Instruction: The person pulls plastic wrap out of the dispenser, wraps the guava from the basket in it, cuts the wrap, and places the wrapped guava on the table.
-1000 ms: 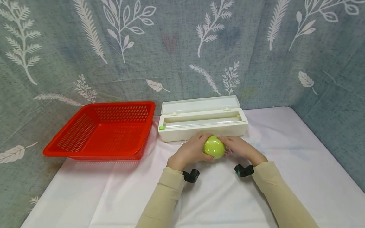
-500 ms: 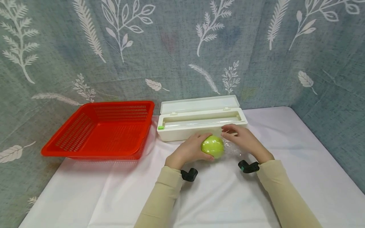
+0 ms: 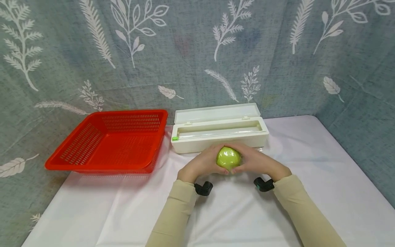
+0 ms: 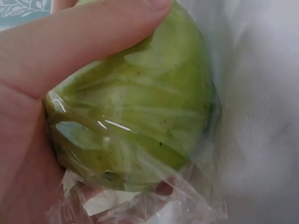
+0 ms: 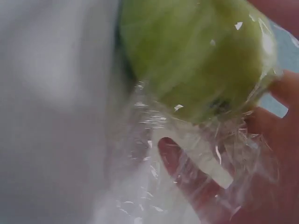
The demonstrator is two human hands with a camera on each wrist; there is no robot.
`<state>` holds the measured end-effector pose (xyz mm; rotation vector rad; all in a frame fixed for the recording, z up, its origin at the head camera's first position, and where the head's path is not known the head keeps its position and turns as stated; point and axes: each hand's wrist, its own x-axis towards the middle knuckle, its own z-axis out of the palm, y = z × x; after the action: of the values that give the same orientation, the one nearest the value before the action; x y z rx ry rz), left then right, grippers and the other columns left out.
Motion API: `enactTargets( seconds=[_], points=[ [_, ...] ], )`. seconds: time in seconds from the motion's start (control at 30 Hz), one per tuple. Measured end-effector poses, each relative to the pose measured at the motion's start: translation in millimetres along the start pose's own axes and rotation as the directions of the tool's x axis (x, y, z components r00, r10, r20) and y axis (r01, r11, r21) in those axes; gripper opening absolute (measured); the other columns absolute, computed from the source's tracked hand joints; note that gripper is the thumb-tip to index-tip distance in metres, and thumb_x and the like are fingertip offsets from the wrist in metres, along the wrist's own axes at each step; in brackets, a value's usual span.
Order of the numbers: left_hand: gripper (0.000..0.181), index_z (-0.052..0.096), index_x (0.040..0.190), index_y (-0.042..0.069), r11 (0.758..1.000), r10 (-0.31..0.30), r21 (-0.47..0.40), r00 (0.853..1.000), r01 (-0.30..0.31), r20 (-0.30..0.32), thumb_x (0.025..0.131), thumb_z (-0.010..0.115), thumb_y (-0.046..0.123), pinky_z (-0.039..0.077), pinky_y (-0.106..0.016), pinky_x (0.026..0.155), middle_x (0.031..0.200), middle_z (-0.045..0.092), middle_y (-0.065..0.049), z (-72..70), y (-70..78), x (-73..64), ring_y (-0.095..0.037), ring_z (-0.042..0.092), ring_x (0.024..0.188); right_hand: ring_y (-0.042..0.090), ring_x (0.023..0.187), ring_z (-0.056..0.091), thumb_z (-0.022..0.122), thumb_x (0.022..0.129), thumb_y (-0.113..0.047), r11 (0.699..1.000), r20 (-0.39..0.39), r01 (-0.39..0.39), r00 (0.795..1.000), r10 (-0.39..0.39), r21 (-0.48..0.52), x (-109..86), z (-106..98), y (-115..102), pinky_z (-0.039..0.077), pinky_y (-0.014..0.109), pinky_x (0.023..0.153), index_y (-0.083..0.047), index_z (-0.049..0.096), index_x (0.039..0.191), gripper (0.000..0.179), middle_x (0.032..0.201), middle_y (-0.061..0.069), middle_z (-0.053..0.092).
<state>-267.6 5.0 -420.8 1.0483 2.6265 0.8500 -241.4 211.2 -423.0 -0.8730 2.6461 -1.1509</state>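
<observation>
A green apple wrapped in clear cling film sits between both hands in the middle of the head view. My left hand grips its left side, thumb across the front; the left wrist view shows that thumb lying over the film-covered skin. From the other side my right hand curves round the apple, its thumb near the left one. Loose, crumpled film hangs off the apple's end in the right wrist view, with right-hand fingers seen through it.
Just behind the hands stands a white cling film dispenser, lid raised, a film roll inside and a green slider at its left. A red plastic basket stands to the left. A patterned curtain backs the white-covered table.
My right hand lifts off the apple toward the dispenser, exposing loose film, then comes back round the apple's right side. My left hand keeps its grip, and the apple shifts slightly left.
</observation>
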Motion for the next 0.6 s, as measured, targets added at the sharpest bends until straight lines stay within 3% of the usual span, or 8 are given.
enactTargets(
  seconds=[0.17,0.4,0.6],
  points=[
    [0.086,0.037,0.129,0.017,0.999,0.035,-0.020,0.999,-0.035,-0.010,0.058,0.084,0.028,0.035,-0.028,0.091,0.119,0.046,0.005,0.6,-1.9,2.0,-0.009,0.043,0.106,0.017,0.115,0.039,0.084,0.058,-0.022,0.997,-0.008,-0.011,1.000,0.010,-0.075,1.2,5.7,3.3,0.035,0.042,0.091,-0.027,0.022,0.140,0.102,0.133,-0.001,0.033],
    [0.095,0.029,0.136,0.019,0.992,-0.073,0.105,0.997,0.072,-0.003,0.059,0.084,0.027,0.034,-0.033,0.095,0.128,0.040,-0.002,1.5,-2.3,-2.0,-0.014,0.039,0.116,0.021,0.113,0.043,0.080,0.064,-0.015,0.976,-0.062,-0.014,0.998,0.000,-0.219,1.4,12.6,10.6,0.037,0.041,0.091,-0.019,0.020,0.140,0.097,0.131,0.005,0.035],
    [0.092,0.029,0.134,0.015,0.987,-0.076,0.139,0.997,0.075,0.001,0.060,0.083,0.021,0.032,-0.032,0.096,0.127,0.041,-0.004,1.2,-2.9,-2.7,-0.016,0.039,0.116,0.024,0.111,0.046,0.076,0.065,-0.005,0.969,-0.050,-0.048,0.998,0.037,-0.244,0.3,13.5,11.1,0.040,0.042,0.088,-0.018,0.019,0.140,0.095,0.130,0.007,0.036]
  ],
)
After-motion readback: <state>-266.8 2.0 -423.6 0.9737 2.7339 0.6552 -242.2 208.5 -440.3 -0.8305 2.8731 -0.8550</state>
